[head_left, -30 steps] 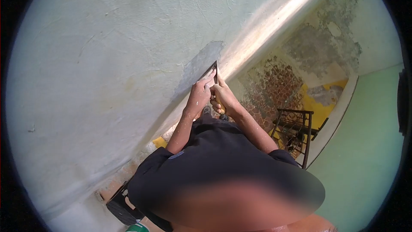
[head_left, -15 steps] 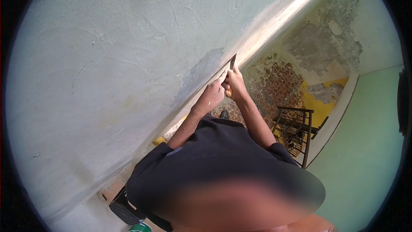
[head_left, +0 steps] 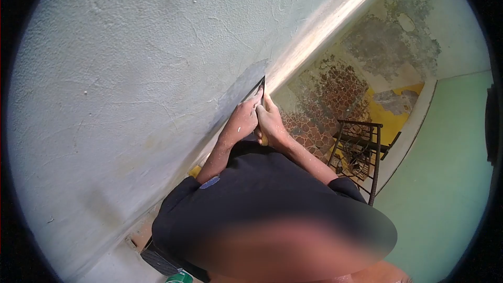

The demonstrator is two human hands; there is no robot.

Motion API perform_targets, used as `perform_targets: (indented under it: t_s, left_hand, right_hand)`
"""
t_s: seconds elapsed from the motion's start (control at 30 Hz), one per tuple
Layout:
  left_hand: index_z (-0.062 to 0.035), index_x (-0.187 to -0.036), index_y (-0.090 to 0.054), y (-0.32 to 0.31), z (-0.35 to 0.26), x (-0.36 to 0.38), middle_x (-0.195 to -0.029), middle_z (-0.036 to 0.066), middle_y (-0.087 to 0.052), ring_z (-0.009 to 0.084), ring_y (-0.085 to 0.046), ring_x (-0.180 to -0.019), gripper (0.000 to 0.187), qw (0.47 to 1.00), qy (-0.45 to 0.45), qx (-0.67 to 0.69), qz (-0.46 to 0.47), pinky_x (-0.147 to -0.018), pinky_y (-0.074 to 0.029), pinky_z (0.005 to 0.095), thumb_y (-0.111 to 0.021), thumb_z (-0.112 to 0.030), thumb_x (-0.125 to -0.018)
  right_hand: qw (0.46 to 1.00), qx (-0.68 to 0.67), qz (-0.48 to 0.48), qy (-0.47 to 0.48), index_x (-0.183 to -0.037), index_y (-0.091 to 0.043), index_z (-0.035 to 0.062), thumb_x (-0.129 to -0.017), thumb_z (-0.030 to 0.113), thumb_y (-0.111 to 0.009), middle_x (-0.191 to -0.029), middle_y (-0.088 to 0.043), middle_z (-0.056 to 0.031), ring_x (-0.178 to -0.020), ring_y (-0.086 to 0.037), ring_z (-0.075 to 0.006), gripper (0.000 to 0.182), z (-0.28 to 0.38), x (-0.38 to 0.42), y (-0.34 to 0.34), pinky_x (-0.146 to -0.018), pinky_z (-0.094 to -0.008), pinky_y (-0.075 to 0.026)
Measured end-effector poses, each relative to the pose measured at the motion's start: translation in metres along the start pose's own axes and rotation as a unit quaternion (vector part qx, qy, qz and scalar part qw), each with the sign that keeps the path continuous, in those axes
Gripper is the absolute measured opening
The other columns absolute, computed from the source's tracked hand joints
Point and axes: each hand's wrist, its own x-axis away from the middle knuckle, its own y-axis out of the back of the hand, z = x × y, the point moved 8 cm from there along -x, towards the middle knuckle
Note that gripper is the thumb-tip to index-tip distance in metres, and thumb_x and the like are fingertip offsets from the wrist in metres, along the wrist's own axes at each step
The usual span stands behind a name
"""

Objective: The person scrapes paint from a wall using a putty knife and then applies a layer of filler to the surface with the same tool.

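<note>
My right hand [head_left: 271, 124] is closed around the yellowish handle of a putty knife [head_left: 263, 86], its dark, narrow blade pointing up along the wall's edge. My left hand [head_left: 240, 121] presses close beside it, fingers bent with the fingertips against the blade; part of its grip is hidden. The blade tip touches the edge of the pale, rough-plastered wall [head_left: 131, 73], at a smoother grey patch [head_left: 236, 86]. White specks dot both hands and forearms.
A bright wall edge [head_left: 325, 26] runs diagonally to the upper right. Below lies a reddish patterned floor [head_left: 335, 89]. A dark metal rack [head_left: 361, 152] stands right, near a green wall [head_left: 445, 162]. At lower left are a black container [head_left: 157, 258] and a green-topped bucket [head_left: 179, 276].
Both hands have moved down and left along the wall edge, closer to my body, bringing the putty knife with them. My left fingers now lie further up against the blade.
</note>
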Motion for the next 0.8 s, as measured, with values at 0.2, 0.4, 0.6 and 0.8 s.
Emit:
perform_targets:
  t_s: [0.2,0.4,0.6,0.8]
  left_hand:
    - [-0.0107,-0.154,-0.050,-0.021,0.012,-0.038,-0.085,0.007,-0.061,0.0109,-0.059,-0.075,0.065,0.999,0.029,0.038,0.006,-0.072,-0.053,0.0295,-0.037,0.006,-0.093]
    - [0.0011,-0.149,-0.049,-0.009,-0.013,-0.009,-0.131,0.033,-0.061,0.0439,-0.058,-0.127,0.067,0.996,-0.081,-0.023,-0.020,-0.110,-0.044,0.0427,-0.048,0.003,-0.082]
    - [-0.0024,-0.156,-0.043,0.002,-0.001,0.020,-0.137,0.032,-0.059,0.0398,-0.060,-0.127,0.074,0.995,0.045,0.074,0.041,-0.106,-0.046,0.0412,-0.045,0.008,-0.083]
    - [-0.0026,-0.156,-0.043,-0.004,0.010,0.005,-0.138,0.032,-0.059,0.0387,-0.061,-0.126,0.073,0.998,-0.038,0.040,0.015,-0.106,-0.046,0.0393,-0.045,0.009,-0.083]
  right_hand:
    - [0.993,-0.094,-0.061,-0.020,-0.152,-0.038,0.0235,-0.104,0.015,-0.039,-0.060,-0.045,0.0033,-0.037,-0.038,-0.0067,0.050,0.015,-0.045,0.035,-0.028,-0.0257,-0.033]
    - [0.997,-0.028,0.037,-0.058,-0.164,-0.022,0.0281,-0.100,0.007,-0.039,-0.058,-0.044,0.0015,-0.034,-0.037,-0.0094,0.070,0.002,-0.014,0.022,-0.028,-0.0267,-0.035]
    - [0.996,-0.010,0.067,-0.053,-0.164,-0.024,0.0253,-0.103,0.008,-0.040,-0.066,-0.053,-0.0037,-0.038,-0.043,-0.0108,0.065,0.000,0.008,0.003,-0.031,-0.0285,-0.038]
    - [1.000,0.003,0.027,-0.006,-0.162,-0.027,0.0183,-0.103,0.007,-0.038,-0.085,-0.065,-0.0119,-0.037,-0.044,-0.0115,0.061,-0.001,-0.006,0.007,-0.030,-0.0284,-0.039]
